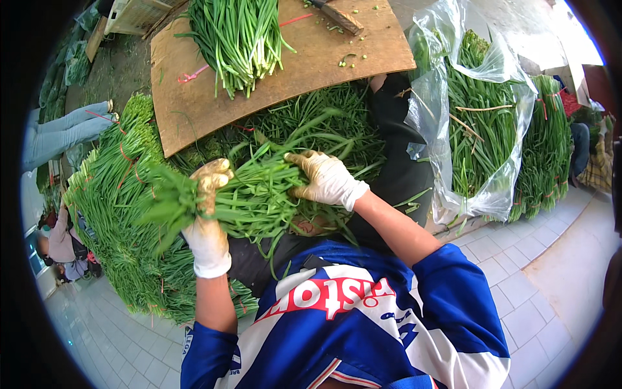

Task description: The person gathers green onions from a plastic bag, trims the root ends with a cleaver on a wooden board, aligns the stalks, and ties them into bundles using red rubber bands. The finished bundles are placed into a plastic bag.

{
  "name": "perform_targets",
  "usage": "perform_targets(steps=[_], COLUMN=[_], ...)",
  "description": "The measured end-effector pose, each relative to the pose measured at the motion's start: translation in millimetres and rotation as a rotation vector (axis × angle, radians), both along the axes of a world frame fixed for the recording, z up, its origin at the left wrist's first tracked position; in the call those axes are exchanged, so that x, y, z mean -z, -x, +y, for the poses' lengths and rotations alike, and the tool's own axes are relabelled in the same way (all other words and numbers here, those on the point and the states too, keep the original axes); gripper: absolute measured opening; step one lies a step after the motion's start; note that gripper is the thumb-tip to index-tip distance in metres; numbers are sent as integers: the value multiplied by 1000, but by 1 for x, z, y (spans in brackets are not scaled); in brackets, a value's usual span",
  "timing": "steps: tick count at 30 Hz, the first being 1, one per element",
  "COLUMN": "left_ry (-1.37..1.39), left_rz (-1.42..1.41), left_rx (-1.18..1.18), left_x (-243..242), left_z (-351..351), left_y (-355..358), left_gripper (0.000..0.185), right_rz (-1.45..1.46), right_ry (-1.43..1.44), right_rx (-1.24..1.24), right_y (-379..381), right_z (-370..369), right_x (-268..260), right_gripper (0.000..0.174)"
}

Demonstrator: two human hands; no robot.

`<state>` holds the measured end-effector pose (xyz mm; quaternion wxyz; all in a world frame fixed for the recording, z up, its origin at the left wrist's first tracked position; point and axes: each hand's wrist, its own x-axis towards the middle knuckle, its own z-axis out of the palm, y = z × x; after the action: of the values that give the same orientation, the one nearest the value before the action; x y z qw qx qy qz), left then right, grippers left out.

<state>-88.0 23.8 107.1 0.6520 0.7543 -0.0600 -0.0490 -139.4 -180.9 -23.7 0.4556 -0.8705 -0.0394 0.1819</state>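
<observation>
Both my hands wear stained white gloves. My left hand (209, 214) is closed around a bunch of green garlic chives (257, 194) near one end, with blurred leaf tips sticking out on its left. At the bunch's other end, my right hand (325, 180) has its fingers against the loose leaves; whether it grips them I cannot tell. Beyond my hands, another bunch of chives (238, 44) lies on a wooden board (311, 73), beside pink ties and a knife (340, 17) with a wooden handle. Loose leaves (330, 116) heap up below the board's edge.
Tied chive bundles (116, 228) are piled on the left. A clear plastic bag (440, 146) around more chives stands on the right, beside upright tied bundles (546, 141). A plastic crate (136, 14) is at the top left. Other people are at both sides, one in jeans (73, 126).
</observation>
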Motion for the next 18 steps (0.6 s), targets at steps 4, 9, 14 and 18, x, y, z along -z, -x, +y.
perform_targets(steps=[4,9,14,18], left_ry=[-15,172,248,292], left_rz=[-70,-11,-1,-24], left_rx=[-76,-190,-222,-300], left_x=[-8,-43,-46,-55], left_z=[4,20,30,39], left_y=[14,24,37,41], left_gripper=[25,23,27,32], right_rz=[-51,176,61,70], right_ry=[90,193,128,80], right_rx=[192,270,350,297], right_y=[4,4,9,15], right_z=[11,4,12,5], right_x=[-8,9,70,118], right_gripper=[66,36,28,27])
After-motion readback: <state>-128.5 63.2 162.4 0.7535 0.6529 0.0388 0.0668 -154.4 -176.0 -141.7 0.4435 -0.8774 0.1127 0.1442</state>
